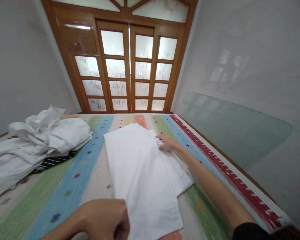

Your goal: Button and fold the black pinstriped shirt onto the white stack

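A folded white cloth [140, 173], flat and smooth on top, lies in front of me with a second layer fanning out on its right side. My right hand [168, 143] is at its upper right edge, fingers closed on a small crumpled fold there. At the near left edge of the cloth, my left hand [105, 216] is curled into a fist against it. The fingertips of that hand are mostly hidden, and the cloth's edge runs in under them.
The cloth rests on a striped, patterned cover [75, 183]. To the left is a heap of crumpled white fabric [52, 133] with a black striped piece [55, 161] beneath it. Wooden doors with glass panes [130, 70] stand beyond, and a wall [240, 66] borders the right.
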A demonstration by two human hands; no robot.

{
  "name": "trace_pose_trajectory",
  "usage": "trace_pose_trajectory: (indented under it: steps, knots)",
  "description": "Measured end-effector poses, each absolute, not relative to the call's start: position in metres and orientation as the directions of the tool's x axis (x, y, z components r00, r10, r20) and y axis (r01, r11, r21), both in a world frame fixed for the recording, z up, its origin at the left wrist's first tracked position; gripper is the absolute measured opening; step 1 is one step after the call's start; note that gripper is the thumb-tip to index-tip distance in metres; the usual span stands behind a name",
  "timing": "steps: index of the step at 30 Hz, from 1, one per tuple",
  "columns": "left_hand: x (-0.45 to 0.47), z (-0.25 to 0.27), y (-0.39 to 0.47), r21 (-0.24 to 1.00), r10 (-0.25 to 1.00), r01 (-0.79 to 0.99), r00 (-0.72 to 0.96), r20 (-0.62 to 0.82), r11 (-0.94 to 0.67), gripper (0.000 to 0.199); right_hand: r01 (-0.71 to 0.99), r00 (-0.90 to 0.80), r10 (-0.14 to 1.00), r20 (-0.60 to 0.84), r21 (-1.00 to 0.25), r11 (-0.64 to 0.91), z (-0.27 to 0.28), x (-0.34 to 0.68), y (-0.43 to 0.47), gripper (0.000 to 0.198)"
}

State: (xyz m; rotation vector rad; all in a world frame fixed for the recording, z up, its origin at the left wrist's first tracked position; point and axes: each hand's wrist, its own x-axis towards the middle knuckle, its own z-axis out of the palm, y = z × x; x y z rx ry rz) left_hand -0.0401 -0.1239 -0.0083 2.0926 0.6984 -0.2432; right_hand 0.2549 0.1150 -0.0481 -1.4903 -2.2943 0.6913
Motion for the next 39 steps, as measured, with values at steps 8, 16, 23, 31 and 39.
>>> trace_pose_trajectory:
  steps: [8,16,23,31,39]
  knots:
    - [0.008,-0.032,0.006,0.164,0.759,0.743,0.646,0.080,-0.649,0.072,0.912,-0.359,0.914,0.190,-0.137,0.387,-0.043,0.204,0.089,0.073]
    - [0.022,-0.044,0.057,0.073,0.658,0.656,0.753,-0.001,-0.751,0.090,0.909,-0.415,0.883,0.219,0.056,0.413,-0.049,0.221,0.029,0.032]
    - [0.006,-0.031,0.057,-0.039,0.724,0.733,0.678,0.126,-0.679,0.025,0.805,-0.549,0.825,0.132,-0.182,0.564,-0.053,0.245,-0.008,0.029]
    - [-0.077,-0.010,0.028,-0.052,0.868,0.892,0.449,0.212,-0.449,0.018,0.854,-0.453,0.890,0.049,-0.261,0.449,-0.059,0.268,0.008,0.009]
    - [-0.132,0.007,-0.051,-0.072,0.968,0.971,0.218,-0.122,-0.227,0.018,0.966,-0.256,0.966,0.020,-0.007,0.257,-0.044,0.279,0.070,0.014]
